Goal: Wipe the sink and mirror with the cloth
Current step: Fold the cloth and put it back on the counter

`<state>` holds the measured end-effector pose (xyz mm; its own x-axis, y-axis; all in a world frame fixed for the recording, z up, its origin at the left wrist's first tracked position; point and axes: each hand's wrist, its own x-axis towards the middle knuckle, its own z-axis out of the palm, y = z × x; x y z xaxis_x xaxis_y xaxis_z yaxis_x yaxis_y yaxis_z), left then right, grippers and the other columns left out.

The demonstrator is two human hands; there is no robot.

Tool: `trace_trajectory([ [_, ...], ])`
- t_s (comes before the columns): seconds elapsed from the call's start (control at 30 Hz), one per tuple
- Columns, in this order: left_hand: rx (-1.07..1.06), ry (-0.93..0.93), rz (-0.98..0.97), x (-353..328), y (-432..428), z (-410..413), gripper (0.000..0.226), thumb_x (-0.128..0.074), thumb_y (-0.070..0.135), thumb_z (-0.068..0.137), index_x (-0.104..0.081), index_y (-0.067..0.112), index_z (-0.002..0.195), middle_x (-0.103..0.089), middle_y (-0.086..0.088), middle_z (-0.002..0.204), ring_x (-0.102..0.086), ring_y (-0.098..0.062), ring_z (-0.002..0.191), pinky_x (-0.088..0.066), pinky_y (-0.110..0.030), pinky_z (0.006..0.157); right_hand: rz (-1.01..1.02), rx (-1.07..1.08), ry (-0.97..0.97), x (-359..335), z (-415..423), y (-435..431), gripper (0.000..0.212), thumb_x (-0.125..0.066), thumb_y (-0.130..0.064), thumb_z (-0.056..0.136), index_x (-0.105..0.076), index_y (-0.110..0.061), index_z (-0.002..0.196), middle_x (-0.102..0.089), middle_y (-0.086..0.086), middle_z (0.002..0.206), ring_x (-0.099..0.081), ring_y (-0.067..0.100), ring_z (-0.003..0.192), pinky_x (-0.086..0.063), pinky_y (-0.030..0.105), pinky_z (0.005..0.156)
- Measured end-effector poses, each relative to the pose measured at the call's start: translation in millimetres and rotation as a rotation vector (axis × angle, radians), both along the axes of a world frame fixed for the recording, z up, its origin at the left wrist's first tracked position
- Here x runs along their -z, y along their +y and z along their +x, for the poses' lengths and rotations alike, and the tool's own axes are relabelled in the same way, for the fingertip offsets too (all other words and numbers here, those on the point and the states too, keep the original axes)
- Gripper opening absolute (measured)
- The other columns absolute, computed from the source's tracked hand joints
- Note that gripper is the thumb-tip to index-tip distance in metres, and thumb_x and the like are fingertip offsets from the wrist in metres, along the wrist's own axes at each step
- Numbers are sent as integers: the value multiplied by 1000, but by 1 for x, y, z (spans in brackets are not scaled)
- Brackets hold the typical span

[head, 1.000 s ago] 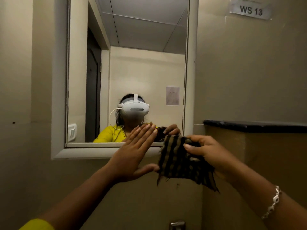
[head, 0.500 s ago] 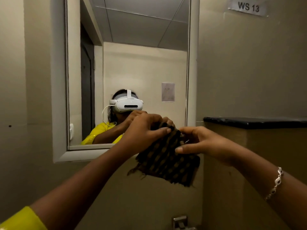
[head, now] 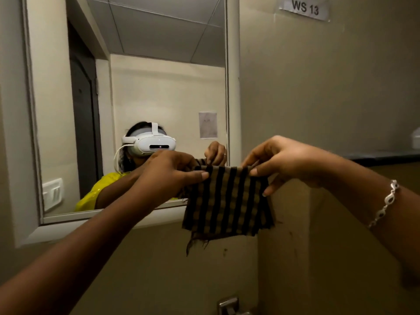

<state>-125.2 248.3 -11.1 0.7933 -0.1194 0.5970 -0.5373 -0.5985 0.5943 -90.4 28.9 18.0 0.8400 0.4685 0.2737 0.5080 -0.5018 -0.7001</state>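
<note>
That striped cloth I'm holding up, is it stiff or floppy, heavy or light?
Probably floppy: the cloth hangs loosely below where the left hand and right hand pinch its top edge. Likely light, since pinches alone carry it.

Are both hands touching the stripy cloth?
Touching. The head view shows the left hand and right hand pinching the top corners of the black-and-tan striped cloth.

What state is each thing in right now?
Brown-and-black striped cloth: spread open, hanging from its top edge.
Left hand: pinches cloth's top left corner.
Right hand: pinches cloth's top right corner.
White-framed wall mirror: upright, unbroken.
</note>
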Motion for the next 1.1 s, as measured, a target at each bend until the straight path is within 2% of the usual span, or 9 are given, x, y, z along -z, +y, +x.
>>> trace_trajectory([
  [0.1,41,55,-102,-10,-23,1,15,-63,14,82,-59,3,73,-50,-6,57,-41,1,30,-31,-12,33,4,39,-8,-15,3,-18,16,-55,4,87,-66,-6,92,-63,14,96,-66,22,82,-60,28,58],
  [0.3,50,5,-204,-37,-80,30,17,-65,20,82,-60,8,71,-54,1,53,-40,-5,30,-29,-14,31,-8,85,-82,-54,22,-72,18,-53,6,87,-67,-5,90,-68,14,90,-70,21,78,-60,30,62],
  [0.37,49,-5,-221,-48,-101,41,18,-65,19,83,-60,4,76,-53,6,42,-37,-7,28,-25,-11,30,-5,96,-113,-70,32,-93,19,-53,5,86,-68,-6,90,-69,13,91,-70,20,79,-60,31,63],
  [0.43,81,10,-242,-61,-123,49,15,-62,16,86,-58,2,82,-59,2,47,-44,-8,28,-28,-12,28,-6,104,-142,-85,41,-114,18,-53,5,86,-68,-6,90,-69,13,89,-70,20,79,-60,31,63],
  [0.53,162,49,-310,-77,-153,62,14,-59,13,87,-55,1,93,-65,-12,77,-62,-13,42,-44,-17,34,-10,108,-171,-103,55,-142,18,-52,4,87,-67,-6,90,-69,12,89,-69,20,79,-60,31,64],
  [0.63,140,42,-335,-87,-180,82,18,-58,12,88,-54,-1,99,-65,-15,89,-65,-16,49,-53,-22,41,-1,113,-187,-111,78,-164,18,-52,4,87,-66,-6,92,-67,12,91,-67,23,85,-59,31,64],
  [0.77,16,-44,-296,-86,-206,121,9,-57,9,88,-55,2,93,-64,-16,92,-65,-18,60,-55,-24,45,-13,104,-222,-112,119,-179,19,-50,6,89,-65,-6,88,-64,12,89,-65,22,84,-58,27,62],
  [0.93,-129,-166,-189,-74,-222,163,14,-57,7,87,-53,15,77,-63,-16,98,-65,-25,86,-58,-35,70,39,58,-353,-95,168,-192,24,-50,7,89,-62,-13,83,-62,7,86,-61,18,81,-55,19,61],
  [1.1,-196,-168,-106,-52,-226,180,16,-63,6,84,-57,14,72,-63,-11,79,-64,-18,66,-58,-34,63,84,-29,-352,-52,198,-205,25,-53,6,88,-64,-15,83,-66,8,87,-64,20,83,-55,26,74],
])
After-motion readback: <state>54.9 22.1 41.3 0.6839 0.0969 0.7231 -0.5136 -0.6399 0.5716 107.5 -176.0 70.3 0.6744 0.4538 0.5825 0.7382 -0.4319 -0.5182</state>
